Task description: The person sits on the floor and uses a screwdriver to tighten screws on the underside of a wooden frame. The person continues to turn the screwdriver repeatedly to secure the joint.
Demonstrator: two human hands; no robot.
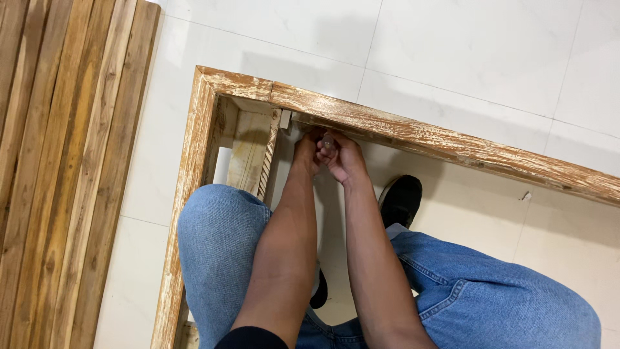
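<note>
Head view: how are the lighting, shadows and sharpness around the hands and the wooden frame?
Head view: even, soft light, no strong glare on the pale floor tiles; the wooden frame throws a shadow under its rail, darkening the left hand and right hand; frame grain is sharp, but the small thing in the fingers is too dim to identify.

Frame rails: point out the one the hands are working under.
The long top rail, running rightward from the corner. Both the left hand and right hand are tucked under it; the side rail goes untouched.
</note>
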